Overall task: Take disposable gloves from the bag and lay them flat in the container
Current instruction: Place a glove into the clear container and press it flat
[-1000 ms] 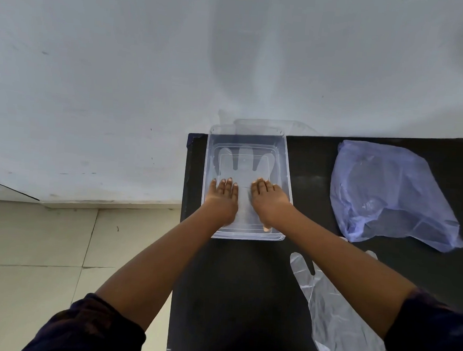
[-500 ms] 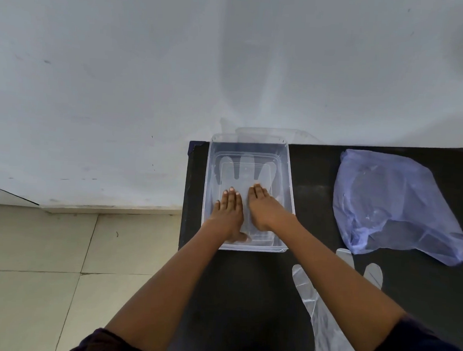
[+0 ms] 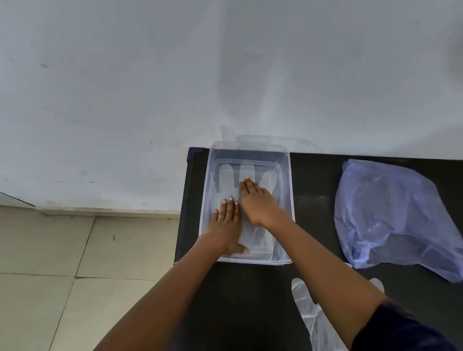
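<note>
A clear plastic container (image 3: 291, 179) stands at the far left of the black table. A thin clear glove (image 3: 226, 176) lies flat on its bottom, fingers pointing away from me. Both my hands press flat on that glove. My left hand (image 3: 227, 224) rests on its near part, fingers together. My right hand (image 3: 256, 201) lies further in, reaching the glove's fingers. Neither hand grips anything. A pale blue plastic bag (image 3: 394, 217) lies crumpled to the right. A second clear glove (image 3: 321, 329) lies on the table near me, partly under my right forearm.
The black table (image 3: 314, 186) ends just left of the container, with tiled floor (image 3: 53, 272) below. A white wall (image 3: 149, 73) runs right behind the table. A clear lid (image 3: 271, 141) leans behind the container.
My right hand has slid forward along the glove toward its fingers. My left hand stays near the container's front. The camera view has shifted down a little.
</note>
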